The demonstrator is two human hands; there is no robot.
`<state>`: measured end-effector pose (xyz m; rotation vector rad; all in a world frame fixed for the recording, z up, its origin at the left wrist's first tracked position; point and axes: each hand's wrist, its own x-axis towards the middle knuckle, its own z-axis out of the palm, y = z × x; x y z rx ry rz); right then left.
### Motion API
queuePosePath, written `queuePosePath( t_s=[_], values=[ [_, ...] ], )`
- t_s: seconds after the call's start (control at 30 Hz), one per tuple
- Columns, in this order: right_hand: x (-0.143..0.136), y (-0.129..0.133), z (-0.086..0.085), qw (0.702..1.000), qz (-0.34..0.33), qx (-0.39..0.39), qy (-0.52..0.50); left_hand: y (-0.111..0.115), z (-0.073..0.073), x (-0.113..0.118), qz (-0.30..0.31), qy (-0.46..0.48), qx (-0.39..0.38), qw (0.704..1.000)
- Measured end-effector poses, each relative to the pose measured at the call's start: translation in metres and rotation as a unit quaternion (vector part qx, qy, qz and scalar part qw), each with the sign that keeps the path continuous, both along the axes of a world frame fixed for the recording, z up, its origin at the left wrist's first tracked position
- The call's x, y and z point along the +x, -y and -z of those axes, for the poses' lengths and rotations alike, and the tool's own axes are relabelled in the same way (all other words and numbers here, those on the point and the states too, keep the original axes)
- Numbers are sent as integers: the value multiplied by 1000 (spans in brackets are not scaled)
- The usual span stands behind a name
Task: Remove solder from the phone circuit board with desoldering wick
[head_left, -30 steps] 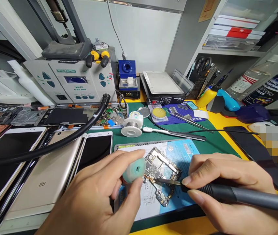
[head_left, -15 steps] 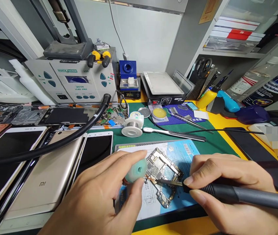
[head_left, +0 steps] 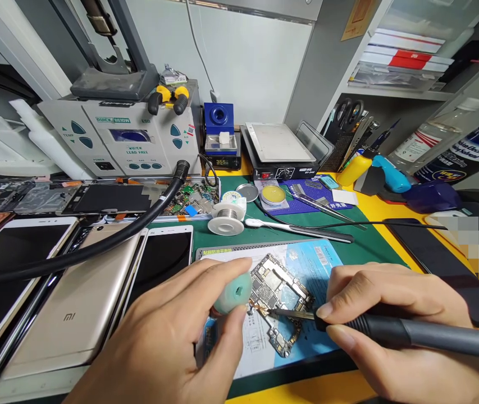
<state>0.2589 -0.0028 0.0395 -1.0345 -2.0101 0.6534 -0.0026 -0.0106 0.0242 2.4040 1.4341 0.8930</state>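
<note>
My left hand (head_left: 172, 320) is closed around a small teal spool of desoldering braid (head_left: 236, 292), pinched between thumb and fingers. A short coppery strip of braid reaches from it onto a phone circuit board (head_left: 270, 280). My right hand (head_left: 395, 314) grips a soldering iron (head_left: 374, 328) like a pen. The iron's dark tip points left and meets the braid at the board's lower left part. Underneath the board lies a blue and white printed package (head_left: 319, 308). My left fingers hide part of the board's left edge.
A solder wire spool (head_left: 226, 219), a white-and-black brush (head_left: 302, 229), tweezers (head_left: 323, 205) and a tin of yellow paste (head_left: 273, 194) sit behind the board. Phones (head_left: 68, 292) line the left. A thick black hose (head_left: 138, 230) crosses above them from the hot-air station (head_left: 125, 140).
The whole view has shifted very slightly. Both hands, the braid and the iron tip keep nearly the same place on the board.
</note>
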Motion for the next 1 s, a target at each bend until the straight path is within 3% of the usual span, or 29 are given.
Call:
queuePosePath(
  t_s=[1.0],
  values=[
    [3, -3, -3, 1000, 15, -12, 23, -3, -1, 1, -5, 6, -12, 1000]
  ],
)
